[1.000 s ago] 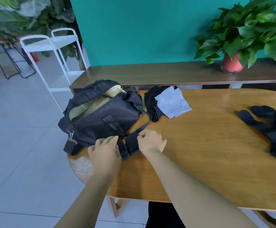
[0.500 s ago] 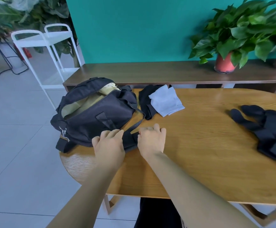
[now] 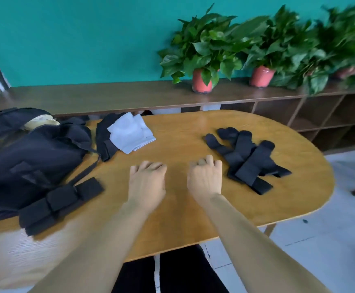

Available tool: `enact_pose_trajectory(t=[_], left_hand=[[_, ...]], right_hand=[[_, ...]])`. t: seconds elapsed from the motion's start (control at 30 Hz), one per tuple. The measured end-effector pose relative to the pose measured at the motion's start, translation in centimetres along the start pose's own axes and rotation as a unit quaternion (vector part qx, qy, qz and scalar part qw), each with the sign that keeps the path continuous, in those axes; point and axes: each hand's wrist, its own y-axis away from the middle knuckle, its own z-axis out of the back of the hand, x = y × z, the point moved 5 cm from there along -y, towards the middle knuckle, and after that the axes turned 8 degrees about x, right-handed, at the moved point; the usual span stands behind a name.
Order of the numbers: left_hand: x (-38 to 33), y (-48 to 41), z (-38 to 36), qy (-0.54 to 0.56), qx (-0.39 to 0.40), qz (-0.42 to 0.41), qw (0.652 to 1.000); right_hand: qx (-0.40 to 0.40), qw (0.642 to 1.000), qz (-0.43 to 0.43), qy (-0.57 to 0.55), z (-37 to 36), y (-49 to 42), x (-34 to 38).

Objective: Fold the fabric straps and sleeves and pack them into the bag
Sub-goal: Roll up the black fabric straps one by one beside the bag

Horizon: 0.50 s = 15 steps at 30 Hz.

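Both your hands are off the work now. Your left hand (image 3: 147, 182) and right hand (image 3: 205, 178) hover mid-frame over the oval wooden table (image 3: 193, 134), fingers loosely curled, holding nothing. Half a second ago they were both pressing down on the folded black fabric strap (image 3: 60, 201). You've since let go, and it sits at lower left, touching the black fabric bag (image 3: 30, 157) but not inside it.

So that fold looks done, though nothing is packed yet. Your view has also swung right, and the loose pile of black fabric straps (image 3: 249, 163) is just beside your right hand, which is probably your next grab. The pale folded cloth (image 3: 130, 134) waits at upper left, near the bag.
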Motion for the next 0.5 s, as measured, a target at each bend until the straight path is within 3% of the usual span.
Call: enact_pose_trajectory(t=[0.2, 0.37, 0.5], left_hand=[[-11.3, -4.3, -1.4, 0.035, 0.038, -0.13, 0.99], [-17.3, -7.1, -3.4, 0.058, 0.088, -0.175, 0.979], [-19.7, -8.7, -5.3, 0.043, 0.148, -0.153, 0.976]], right_hand=[[-0.035, 0.987, -0.158, -0.023, -1.1, 0.7, -13.5], [0.006, 0.987, -0.157, -0.026, -3.4, 1.4, -18.0], [0.056, 0.988, -0.146, -0.012, -5.4, 1.5, -18.8]])
